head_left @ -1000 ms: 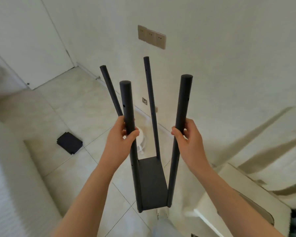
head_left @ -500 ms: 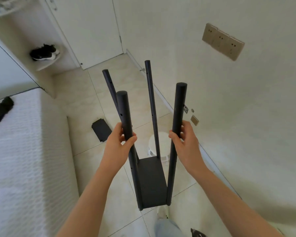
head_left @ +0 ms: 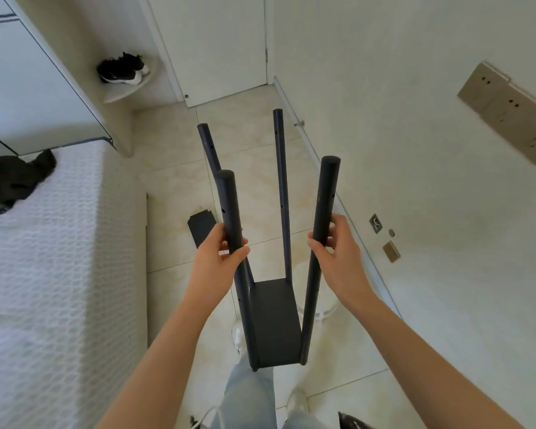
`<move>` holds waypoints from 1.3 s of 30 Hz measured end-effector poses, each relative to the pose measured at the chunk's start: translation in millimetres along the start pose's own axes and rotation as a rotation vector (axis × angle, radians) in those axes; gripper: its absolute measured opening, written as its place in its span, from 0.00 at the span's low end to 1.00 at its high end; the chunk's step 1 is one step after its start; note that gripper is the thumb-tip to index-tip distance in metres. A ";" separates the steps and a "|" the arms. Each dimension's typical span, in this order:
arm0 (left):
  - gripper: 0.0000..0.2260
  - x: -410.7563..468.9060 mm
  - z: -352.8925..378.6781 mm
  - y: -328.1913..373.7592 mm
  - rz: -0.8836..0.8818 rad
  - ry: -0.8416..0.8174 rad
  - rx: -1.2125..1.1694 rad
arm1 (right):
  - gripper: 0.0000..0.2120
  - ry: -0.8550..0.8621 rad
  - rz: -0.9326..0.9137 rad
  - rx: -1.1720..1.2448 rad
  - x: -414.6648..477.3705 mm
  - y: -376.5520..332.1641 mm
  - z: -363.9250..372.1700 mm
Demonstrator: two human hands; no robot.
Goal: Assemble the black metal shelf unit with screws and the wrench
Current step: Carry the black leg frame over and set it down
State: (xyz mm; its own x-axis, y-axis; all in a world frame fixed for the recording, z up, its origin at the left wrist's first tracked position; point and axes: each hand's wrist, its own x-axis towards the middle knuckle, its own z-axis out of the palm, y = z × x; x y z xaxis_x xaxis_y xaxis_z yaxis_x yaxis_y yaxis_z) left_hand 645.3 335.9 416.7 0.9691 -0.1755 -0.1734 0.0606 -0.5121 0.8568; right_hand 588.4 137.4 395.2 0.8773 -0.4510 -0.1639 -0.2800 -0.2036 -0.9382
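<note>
Upright, shelf unit (head_left: 273, 314) gripped between hands (head_left: 218, 261) (head_left: 338, 253).

Reaching out front with both forearms, bare, running up from the bottom corners and angled in toward each other. Gripping the near-left post (head_left: 229, 209) with the left hand (head_left: 218, 261): thumb laid across the front, fingers curled round the back, back of the hand facing the camera. Gripping the near-right post (head_left: 324, 199) with the right hand (head_left: 341, 258), pretty much mirror-style, with the thumb tip on the near side and the fingers wrapped round behind. Holding both hands at about the same height, partway up the posts and well apart. Keeping the wrists more or less in line with the forearms, no real bend, elbows out of shot.
</note>
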 end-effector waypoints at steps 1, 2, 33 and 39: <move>0.11 14.8 -2.2 -2.1 -0.009 0.002 -0.003 | 0.19 -0.005 0.005 0.000 12.4 -2.3 7.1; 0.11 29.6 -5.1 -4.2 -0.018 0.002 -0.006 | 0.19 -0.007 0.009 -0.002 24.7 -4.9 14.2; 0.15 520.5 -33.2 -88.6 -0.402 -0.211 0.059 | 0.15 -0.306 0.224 -0.395 486.6 -19.7 210.0; 0.15 578.0 -0.8 -126.1 -0.450 -0.186 0.065 | 0.17 -0.306 0.295 -0.392 549.9 21.7 235.6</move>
State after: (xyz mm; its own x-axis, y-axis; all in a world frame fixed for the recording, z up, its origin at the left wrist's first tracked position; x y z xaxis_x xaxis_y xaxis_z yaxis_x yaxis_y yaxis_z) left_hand 1198.0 299.7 208.7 0.7904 -0.0688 -0.6087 0.4431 -0.6219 0.6457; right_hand 1156.6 89.7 212.9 0.7967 -0.2777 -0.5368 -0.6021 -0.4405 -0.6659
